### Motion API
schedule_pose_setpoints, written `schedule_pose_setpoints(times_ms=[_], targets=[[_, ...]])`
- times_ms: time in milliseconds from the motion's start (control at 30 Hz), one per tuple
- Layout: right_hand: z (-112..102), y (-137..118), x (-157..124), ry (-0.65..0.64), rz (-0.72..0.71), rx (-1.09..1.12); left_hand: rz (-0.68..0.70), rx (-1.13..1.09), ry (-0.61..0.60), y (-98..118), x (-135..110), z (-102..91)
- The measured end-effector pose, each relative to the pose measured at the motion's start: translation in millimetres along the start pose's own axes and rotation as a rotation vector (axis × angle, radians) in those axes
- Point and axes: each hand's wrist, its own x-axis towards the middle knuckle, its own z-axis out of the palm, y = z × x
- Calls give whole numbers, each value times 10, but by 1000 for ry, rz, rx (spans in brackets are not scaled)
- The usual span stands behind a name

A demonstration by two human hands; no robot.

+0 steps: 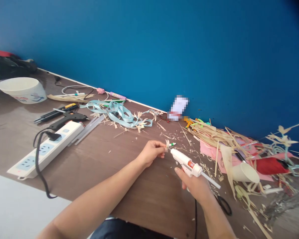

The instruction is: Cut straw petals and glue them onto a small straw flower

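My left hand (pixel 153 152) pinches a small pale flower-like piece of dried husk (pixel 167 145) between thumb and fingertips. My right hand (pixel 195 184) is wrapped round the grip of a white hot glue gun (pixel 183 160). A translucent glue stick (pixel 211 181) juts from the gun's back end, and its nozzle points at the husk piece, touching it or very close. Just past my left fingertips shows a white and green pen-like tip (pixel 172 144); whether it touches the husk piece I cannot tell.
A power strip (pixel 48 149) with a black plug, a black glue gun (pixel 68 119) and a cutter knife (pixel 56 113) lie left. Light-blue ribbon (pixel 122 114) is at the back. Dried husk strips (pixel 214 131), a paper cup (pixel 246 172) and scissors handles (pixel 224 205) are right.
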Motion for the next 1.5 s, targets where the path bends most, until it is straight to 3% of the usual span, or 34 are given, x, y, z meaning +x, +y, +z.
schedule_pose_setpoints(times_ms=[200, 467, 733, 933, 1167, 1333, 1500], targets=[[-17, 1, 13, -67, 39, 28, -26, -25, -8, 2, 6, -13], [-25, -78, -9, 14, 89, 58, -3, -6, -2, -23, 10, -4], [40, 11, -50, 143, -13, -21, -5, -16, -7, -29, 15, -14], [13, -18, -24, 64, -164, -79, 7, -15, -8, -11, -1, 1], [3, -35, -8, 99, -233, -71, 23, -20, 13, 0, -16, 16], [22, 76, 28, 187, -213, -36, 91, -42, 137, 58, 14, -26], [81, 197, 108, 217, -330, -130, 174, -89, 352, 94, 74, -97]])
